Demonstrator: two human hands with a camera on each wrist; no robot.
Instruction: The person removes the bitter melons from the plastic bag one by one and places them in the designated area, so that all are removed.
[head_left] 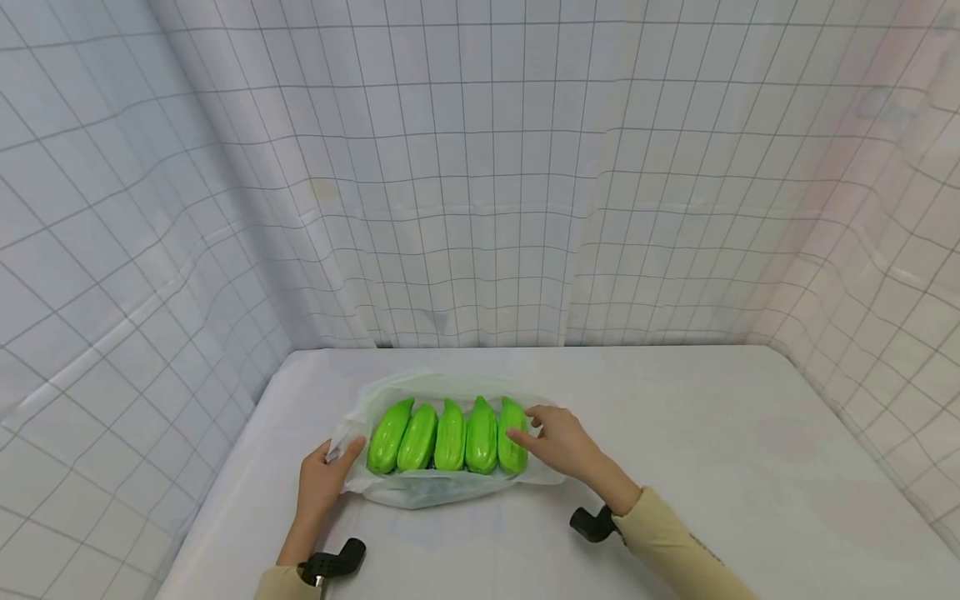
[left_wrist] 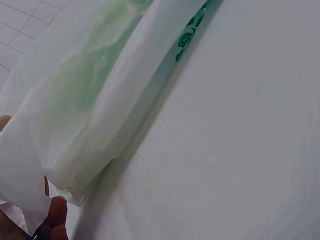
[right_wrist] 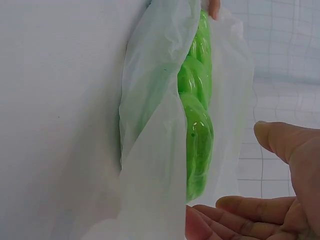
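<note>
Plastic bag [head_left: 416,493] stretches, mouth gaping, between the left hand [head_left: 321,483] and right hand [head_left: 561,442], probably spread so that the five green gourds [head_left: 450,437] inside are reachable. The left fingers [head_left: 317,456] and thumb pinch the bag's end; the right thumb [right_wrist: 285,141] stands wide of loosely bent fingers [right_wrist: 257,208], gripping nothing, their contact with the bag unclear.

Grid-patterned curtains [head_left: 465,167] hang around a white table [head_left: 675,433].

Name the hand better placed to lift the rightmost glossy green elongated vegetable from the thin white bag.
Likely the right hand, spread beside that vegetable; the left hand grips the left end of the bag.
</note>
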